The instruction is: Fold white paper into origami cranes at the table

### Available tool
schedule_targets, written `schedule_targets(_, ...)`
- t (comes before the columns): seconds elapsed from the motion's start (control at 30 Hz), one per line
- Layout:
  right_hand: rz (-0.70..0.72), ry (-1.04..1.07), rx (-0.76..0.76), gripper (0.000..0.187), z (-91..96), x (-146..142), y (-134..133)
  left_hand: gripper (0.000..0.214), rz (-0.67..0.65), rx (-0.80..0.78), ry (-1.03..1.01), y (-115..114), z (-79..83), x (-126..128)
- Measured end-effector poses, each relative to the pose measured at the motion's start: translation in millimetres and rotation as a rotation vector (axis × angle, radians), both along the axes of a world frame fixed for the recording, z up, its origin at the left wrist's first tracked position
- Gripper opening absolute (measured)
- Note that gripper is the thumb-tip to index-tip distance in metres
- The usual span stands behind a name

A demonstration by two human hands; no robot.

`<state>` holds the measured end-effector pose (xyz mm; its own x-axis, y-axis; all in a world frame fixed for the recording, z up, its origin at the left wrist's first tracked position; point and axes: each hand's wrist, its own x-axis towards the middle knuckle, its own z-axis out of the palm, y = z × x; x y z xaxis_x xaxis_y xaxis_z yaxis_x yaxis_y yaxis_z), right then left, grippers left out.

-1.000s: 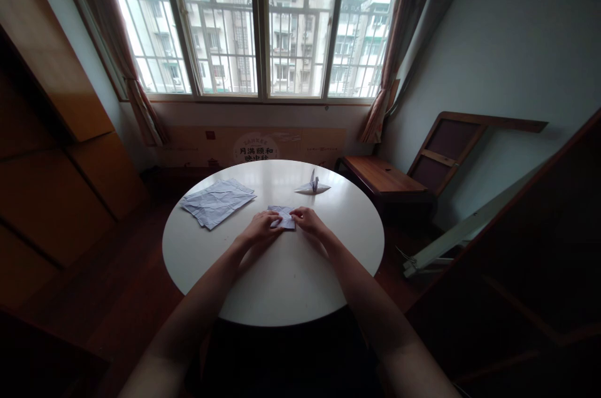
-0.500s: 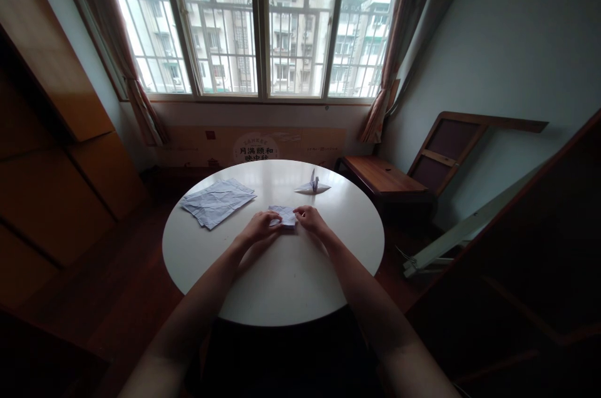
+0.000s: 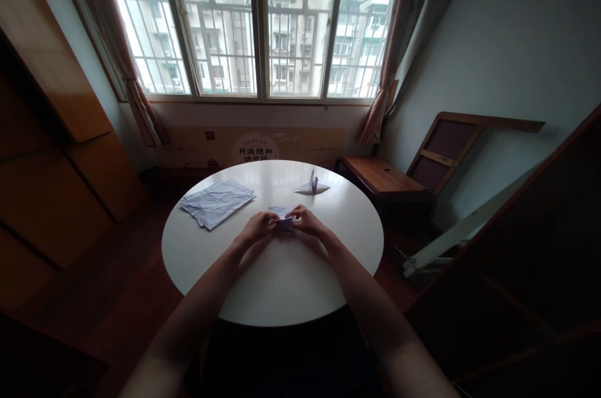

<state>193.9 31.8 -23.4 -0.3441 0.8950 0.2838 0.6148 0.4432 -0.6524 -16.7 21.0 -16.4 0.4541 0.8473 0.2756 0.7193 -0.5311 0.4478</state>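
Between my hands, at the middle of the white round table (image 3: 282, 285), is a small folded sheet of paper (image 3: 284, 223) with creases. My left hand (image 3: 259, 226) grips its left side, thumb and fingers closed on it. My right hand (image 3: 306, 221) pinches the right side, fingers bent over the paper. Part of the paper is hidden behind the fingers. Beyond my right hand stands a folded paper crane (image 3: 313, 184). To the left lies a stack of creased paper sheets (image 3: 218, 201).
A low wooden bench (image 3: 380, 174) stands right of the table, a wooden frame (image 3: 436, 147) leaning behind it. Along the wall under the window lies a printed cardboard panel (image 3: 291, 141). Wooden cabinets (image 3: 42, 185) are on the left. A pale folded board (image 3: 451, 241) leans at the right.
My right hand has shifted slightly left over the paper. The near part of the paper now appears raised or folded between my fingers. The crane and the stack stay put.
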Motion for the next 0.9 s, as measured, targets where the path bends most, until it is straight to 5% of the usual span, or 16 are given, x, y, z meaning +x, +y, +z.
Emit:
schedule_targets(0.13, -0.029, -0.106, 0.021, 0.023, -1.3, 0.3, 2.0, 0.022, -0.058, -0.011, -0.030, 1.2, -1.6, 0.8)
schedule_targets(0.4, -0.332, -0.275, 0.087, 0.033, 3.9, 10.3, 3.4, 0.023, -0.087, 0.036, -0.004, -0.3, 1.6, 1.1)
schedule_targets(0.63, -0.132, -0.258, 0.099, 0.022, 3.8, 2.4, -1.0, 0.016, -0.030, 0.091, 0.066, -2.5, 5.5, 1.5)
schedule_targets(0.9, -0.115, -0.240, 0.014, 0.023, 3.4, 1.0, -3.1, 0.022, -0.028, 0.097, 0.069, -0.3, 0.8, 0.1)
